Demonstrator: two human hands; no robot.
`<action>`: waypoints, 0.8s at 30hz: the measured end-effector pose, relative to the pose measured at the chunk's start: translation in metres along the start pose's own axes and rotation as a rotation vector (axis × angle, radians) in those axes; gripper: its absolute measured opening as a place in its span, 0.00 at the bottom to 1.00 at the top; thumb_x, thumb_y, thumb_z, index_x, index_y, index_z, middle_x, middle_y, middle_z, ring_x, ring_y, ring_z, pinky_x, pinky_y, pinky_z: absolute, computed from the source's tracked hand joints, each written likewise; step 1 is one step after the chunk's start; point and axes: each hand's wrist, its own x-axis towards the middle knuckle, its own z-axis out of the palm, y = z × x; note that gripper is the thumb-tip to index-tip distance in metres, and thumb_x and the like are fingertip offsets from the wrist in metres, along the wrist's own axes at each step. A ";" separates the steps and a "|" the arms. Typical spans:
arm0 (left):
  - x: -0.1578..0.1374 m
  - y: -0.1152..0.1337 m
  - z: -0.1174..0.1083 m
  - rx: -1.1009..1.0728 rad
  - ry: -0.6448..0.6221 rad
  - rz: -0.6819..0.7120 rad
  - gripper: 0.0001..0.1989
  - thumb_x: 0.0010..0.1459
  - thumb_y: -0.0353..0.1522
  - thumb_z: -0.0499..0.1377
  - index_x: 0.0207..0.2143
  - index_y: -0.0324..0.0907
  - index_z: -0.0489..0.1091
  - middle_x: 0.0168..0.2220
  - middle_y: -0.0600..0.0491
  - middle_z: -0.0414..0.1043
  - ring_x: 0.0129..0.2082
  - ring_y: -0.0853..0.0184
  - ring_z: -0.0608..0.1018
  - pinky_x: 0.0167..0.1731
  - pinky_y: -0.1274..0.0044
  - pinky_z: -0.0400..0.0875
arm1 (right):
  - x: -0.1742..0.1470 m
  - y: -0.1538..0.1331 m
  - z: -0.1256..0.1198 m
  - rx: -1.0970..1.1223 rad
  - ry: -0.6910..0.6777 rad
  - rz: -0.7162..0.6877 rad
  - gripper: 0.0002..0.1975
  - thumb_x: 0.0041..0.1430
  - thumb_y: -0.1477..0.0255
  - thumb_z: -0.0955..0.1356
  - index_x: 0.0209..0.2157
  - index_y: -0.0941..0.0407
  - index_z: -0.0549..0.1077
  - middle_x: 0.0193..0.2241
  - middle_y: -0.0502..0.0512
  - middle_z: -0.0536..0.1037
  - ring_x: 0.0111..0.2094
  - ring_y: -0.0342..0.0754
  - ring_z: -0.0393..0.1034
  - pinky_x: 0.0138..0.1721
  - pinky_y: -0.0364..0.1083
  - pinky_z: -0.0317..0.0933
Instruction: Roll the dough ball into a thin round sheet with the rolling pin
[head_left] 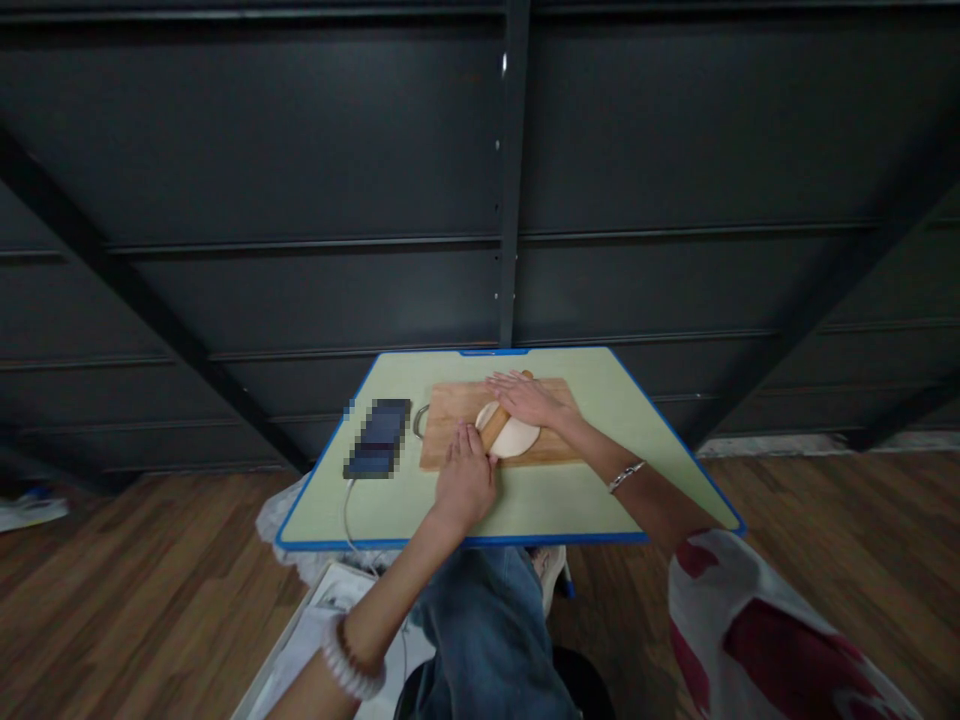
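Observation:
A wooden rolling pin (494, 428) lies slantwise across a flat, round, pale sheet of dough (520, 440). Under the dough is a wooden cutting board (448, 402) with a metal ring handle (419, 422) at its left. My left hand (466, 478) rests on the near end of the pin, fingers stretched forward. Toward the pin's far end lies my right hand (526, 398), flat with its fingers extended and pointing left. Neither hand wraps round the pin, and the palms hide part of it.
The board sits on a small pale green table (600, 500) with a blue rim. Left of the board is a pixelated dark device (379, 438) with a white cable (346, 515). Dark panelled wall (360, 180) rises behind; a white container (289, 640) stands below left.

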 end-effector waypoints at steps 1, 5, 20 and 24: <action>-0.002 0.005 0.000 0.021 0.010 -0.009 0.28 0.63 0.33 0.44 0.59 0.19 0.49 0.61 0.28 0.48 0.61 0.52 0.57 0.56 0.66 0.57 | -0.003 0.001 0.000 -0.002 0.010 -0.004 0.24 0.66 0.71 0.49 0.58 0.63 0.60 0.59 0.59 0.61 0.61 0.46 0.50 0.61 0.51 0.41; -0.007 0.023 0.000 0.108 0.049 -0.048 0.30 0.62 0.34 0.47 0.60 0.20 0.50 0.61 0.28 0.48 0.61 0.50 0.57 0.57 0.64 0.55 | -0.019 0.003 -0.001 -0.006 0.040 0.013 0.24 0.66 0.71 0.51 0.59 0.61 0.60 0.59 0.59 0.61 0.61 0.48 0.51 0.61 0.53 0.43; -0.025 0.041 0.001 0.173 0.128 0.007 0.25 0.58 0.20 0.42 0.59 0.21 0.53 0.58 0.27 0.55 0.56 0.51 0.65 0.51 0.64 0.62 | -0.071 0.001 -0.013 0.216 0.189 0.070 0.19 0.67 0.69 0.54 0.53 0.55 0.68 0.54 0.54 0.69 0.58 0.47 0.57 0.60 0.56 0.46; -0.026 0.038 0.003 0.147 0.143 0.038 0.25 0.58 0.20 0.42 0.59 0.24 0.54 0.58 0.30 0.57 0.54 0.54 0.67 0.50 0.65 0.63 | -0.083 0.001 -0.014 0.211 0.223 0.075 0.18 0.66 0.70 0.56 0.52 0.54 0.69 0.53 0.54 0.70 0.57 0.48 0.58 0.59 0.57 0.49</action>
